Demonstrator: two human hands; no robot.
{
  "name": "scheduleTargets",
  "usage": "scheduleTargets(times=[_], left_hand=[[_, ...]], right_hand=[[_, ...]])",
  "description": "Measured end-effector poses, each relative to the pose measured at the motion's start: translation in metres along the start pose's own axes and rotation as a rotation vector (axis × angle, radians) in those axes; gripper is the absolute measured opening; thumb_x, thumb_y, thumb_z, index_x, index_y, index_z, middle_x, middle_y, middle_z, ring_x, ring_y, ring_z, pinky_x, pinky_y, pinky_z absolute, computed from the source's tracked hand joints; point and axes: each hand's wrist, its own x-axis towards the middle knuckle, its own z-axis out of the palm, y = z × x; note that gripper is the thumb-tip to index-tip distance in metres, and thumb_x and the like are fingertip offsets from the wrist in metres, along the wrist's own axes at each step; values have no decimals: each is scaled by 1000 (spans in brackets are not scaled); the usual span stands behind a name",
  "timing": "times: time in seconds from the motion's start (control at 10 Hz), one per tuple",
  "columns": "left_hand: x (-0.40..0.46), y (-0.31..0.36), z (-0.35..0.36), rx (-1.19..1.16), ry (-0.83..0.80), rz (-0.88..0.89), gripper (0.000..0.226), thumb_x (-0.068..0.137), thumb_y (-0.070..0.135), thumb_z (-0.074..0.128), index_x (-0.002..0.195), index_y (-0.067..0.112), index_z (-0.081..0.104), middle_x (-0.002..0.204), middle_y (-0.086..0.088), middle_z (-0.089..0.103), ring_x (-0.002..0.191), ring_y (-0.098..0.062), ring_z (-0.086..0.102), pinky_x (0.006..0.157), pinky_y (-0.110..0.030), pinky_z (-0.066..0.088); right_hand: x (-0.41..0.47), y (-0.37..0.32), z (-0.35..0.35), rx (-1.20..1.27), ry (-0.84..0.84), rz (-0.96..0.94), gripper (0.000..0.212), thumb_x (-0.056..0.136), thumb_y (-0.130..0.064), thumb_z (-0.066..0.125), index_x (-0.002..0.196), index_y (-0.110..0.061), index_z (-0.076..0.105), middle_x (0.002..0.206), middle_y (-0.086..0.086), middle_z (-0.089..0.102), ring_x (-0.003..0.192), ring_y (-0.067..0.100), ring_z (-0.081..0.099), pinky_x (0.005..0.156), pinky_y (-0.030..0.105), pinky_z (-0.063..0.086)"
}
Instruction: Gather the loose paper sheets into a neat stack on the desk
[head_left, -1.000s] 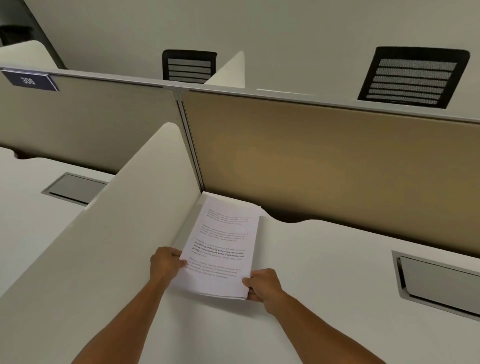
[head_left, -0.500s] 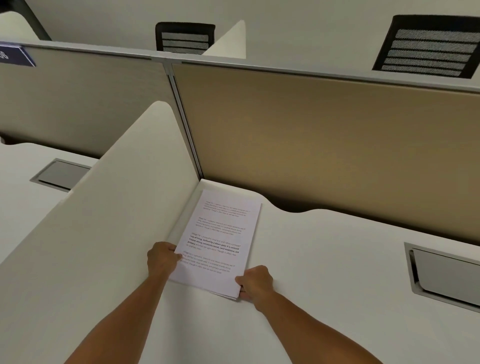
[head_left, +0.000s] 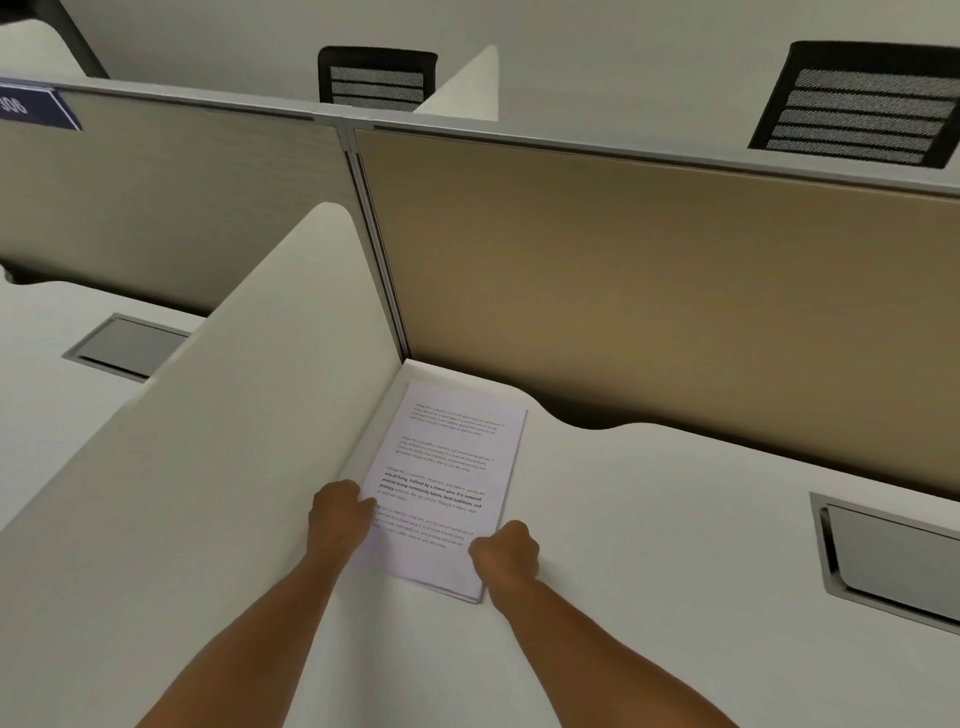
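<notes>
A stack of printed paper sheets (head_left: 447, 467) lies flat on the white desk (head_left: 649, 545), in the corner beside the left divider, with its edges lined up. My left hand (head_left: 337, 514) is curled at the stack's left edge near the bottom, thumb side on the top sheet. Pressed against the lower right edge is my right hand (head_left: 506, 553), fingers curled in. The fingertips of both hands are hidden.
A white side divider (head_left: 234, 441) rises right beside the stack on the left, and a tan back panel (head_left: 649, 286) stands behind it. A grey cable hatch (head_left: 893, 556) is set into the desk at the right. Two black chairs (head_left: 376, 78) (head_left: 857, 104) stand beyond the panels.
The stack came down from a slightly raised hold to lie flat on the desk, squared up. Both hands stayed at its lower edges, and the right hand closed into a tighter fist.
</notes>
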Motion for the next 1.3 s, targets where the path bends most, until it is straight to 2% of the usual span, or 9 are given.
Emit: scheduleTargets(times=[0.1, 0.3, 0.4, 0.5, 0.7, 0.8, 0.9, 1.1, 1.3], left_hand=[[2, 1, 0, 40, -6, 7, 20, 88, 18, 65, 86, -2, 67, 88, -13, 69, 74, -24, 58, 69, -33, 49], [4, 1, 2, 101, -5, 21, 15, 88, 14, 65, 86, -1, 65, 92, -16, 69, 76, -26, 58, 68, -32, 47], [1, 3, 1, 112, -2, 22, 18, 88, 14, 64, 81, -3, 64, 82, -14, 66, 72, -26, 57, 68, -36, 51], [-3, 6, 0, 123, -17, 8, 20, 88, 18, 64, 87, -2, 64, 91, -15, 67, 74, -24, 54, 65, -29, 44], [-31, 36, -13, 116, -61, 31, 42, 92, 33, 62, 112, -4, 61, 114, -20, 64, 103, -33, 64, 85, -39, 53], [-48, 48, -19, 170, -74, 72, 43, 94, 35, 59, 117, -1, 58, 119, -18, 60, 108, -32, 61, 88, -39, 51], [-72, 59, -32, 218, -60, 139, 48, 94, 43, 57, 121, 4, 57, 121, -15, 59, 111, -30, 60, 93, -41, 53], [-125, 81, -52, 259, 37, 259, 79, 87, 73, 41, 129, 8, 54, 125, -11, 61, 113, -27, 60, 93, -39, 52], [-183, 117, -69, 334, 173, 447, 89, 82, 82, 31, 133, 12, 51, 132, -7, 60, 121, -25, 56, 101, -38, 47]], right_hand=[[-1, -3, 3, 28, -17, 5, 22, 82, -13, 64, 104, -7, 65, 106, 10, 72, 93, 29, 71, 73, 30, 57], [1, -2, -1, 50, -28, 13, 10, 83, -12, 64, 91, -13, 59, 107, 8, 74, 79, 25, 66, 63, 26, 51], [4, 0, -2, 53, -47, 3, 13, 82, -11, 65, 95, -10, 62, 108, 10, 74, 84, 26, 69, 66, 27, 53], [5, 1, -5, 65, -71, 1, 25, 82, -11, 64, 107, -5, 66, 110, 12, 72, 95, 29, 71, 74, 30, 56], [-9, 3, -30, 5, -64, -80, 9, 85, -9, 58, 82, -12, 49, 89, 7, 56, 80, 26, 57, 66, 25, 42], [-17, 4, -44, -108, -79, -167, 37, 88, -13, 59, 124, -5, 56, 122, 12, 63, 112, 29, 62, 81, 28, 49], [-36, 6, -69, -238, -60, -320, 64, 91, -13, 61, 150, -6, 35, 148, 13, 49, 136, 29, 48, 108, 34, 44], [-70, 14, -124, -335, -6, -473, 64, 98, -15, 56, 155, -12, 27, 156, 10, 39, 143, 27, 41, 114, 36, 39], [-116, 29, -183, -342, 106, -672, 72, 99, -29, 54, 159, -20, 15, 161, 3, 31, 147, 22, 34, 116, 37, 34]])
